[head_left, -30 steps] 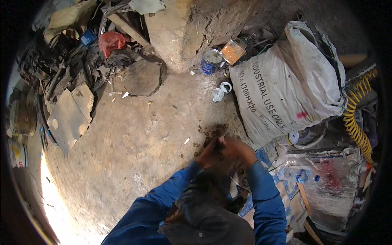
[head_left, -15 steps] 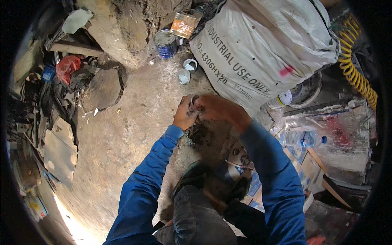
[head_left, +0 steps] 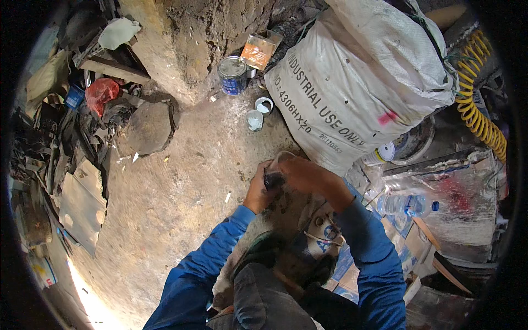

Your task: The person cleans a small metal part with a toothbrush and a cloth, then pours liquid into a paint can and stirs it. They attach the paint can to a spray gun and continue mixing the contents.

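Both of my hands meet above the bare floor, in front of the white sack. My left hand (head_left: 258, 190) is closed around a small dark thing with a pale, see-through upper edge, like a little cup (head_left: 273, 179). Pressed up to it from the right is my right hand (head_left: 302, 174), fingers curled in and partly blurred; what they pinch is hidden. Beyond the hands, a small white round container (head_left: 264, 105) and a pale round lid or cup (head_left: 254, 120) rest on the floor near the sack.
The large white woven sack (head_left: 352, 99) fills the upper right. A blue paint can (head_left: 232, 77) and an orange-labelled box (head_left: 259, 50) stand at the wall's foot. A plastic bottle (head_left: 407, 205) and yellow coiled hose (head_left: 467, 99) lie right; scrap and cardboard (head_left: 82, 201) line the left.
My hands have come nearer to my body, and the dark cup-like thing now shows between them. The view has shifted a little, so the surroundings sit slightly lower.
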`<state>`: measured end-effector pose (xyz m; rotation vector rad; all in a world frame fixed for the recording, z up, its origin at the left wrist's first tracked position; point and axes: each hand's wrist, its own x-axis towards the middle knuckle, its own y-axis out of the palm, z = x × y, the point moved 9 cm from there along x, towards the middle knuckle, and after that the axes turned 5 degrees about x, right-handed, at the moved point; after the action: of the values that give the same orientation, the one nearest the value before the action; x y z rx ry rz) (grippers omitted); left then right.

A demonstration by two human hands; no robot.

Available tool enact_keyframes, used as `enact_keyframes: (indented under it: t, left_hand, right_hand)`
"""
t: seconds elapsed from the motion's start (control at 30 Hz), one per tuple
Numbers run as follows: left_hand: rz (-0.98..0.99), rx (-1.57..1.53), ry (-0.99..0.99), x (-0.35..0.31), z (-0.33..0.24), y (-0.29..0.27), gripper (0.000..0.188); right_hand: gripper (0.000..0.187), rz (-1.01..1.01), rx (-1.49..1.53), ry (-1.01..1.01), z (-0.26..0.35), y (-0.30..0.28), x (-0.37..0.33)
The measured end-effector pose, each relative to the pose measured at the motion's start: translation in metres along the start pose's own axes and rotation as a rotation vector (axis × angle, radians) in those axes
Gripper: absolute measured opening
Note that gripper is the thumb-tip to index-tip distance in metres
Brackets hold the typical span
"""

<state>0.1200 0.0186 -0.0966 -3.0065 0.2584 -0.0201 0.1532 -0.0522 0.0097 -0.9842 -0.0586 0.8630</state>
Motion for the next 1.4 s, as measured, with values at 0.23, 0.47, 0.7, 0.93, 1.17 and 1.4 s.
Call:
enact_keyframes:
  t: [0.23, 0.47, 0.7, 0.93, 1.17, 1.4]
  left_hand:
    - [-0.024, -0.933, -0.527, -0.008, 0.006, 0.03, 0.046]
    - [-0.049, -0.867, -0.395, -0.002, 0.043, 0.031, 0.061]
    - [-0.094, 0.104, 0.163, -0.005, -0.008, 0.003, 0.095]
    - [-0.148, 0.229, 0.183, 0.008, -0.03, -0.018, 0.101]
    - [-0.164, 0.053, 0.229, -0.001, -0.022, -0.028, 0.083]
    - [-0.054, -0.12, 0.208, 0.0, -0.024, -0.031, 0.078]
  right_hand:
    - [0.031, 0.102, 0.102, -0.158, -0.001, 0.024, -0.001]
    - [0.022, 0.285, -0.005, -0.028, -0.031, 0.038, 0.022]
    - [0.019, -0.166, 0.067, -0.218, -0.009, 0.018, 0.029]
    - [0.02, -0.091, 0.073, -0.319, 0.008, 0.013, 0.031]
    - [0.015, -0.251, 0.002, -0.448, 0.043, 0.017, 0.018]
    - [0.017, -0.201, -0.016, -0.47, 0.044, 0.016, 0.006]
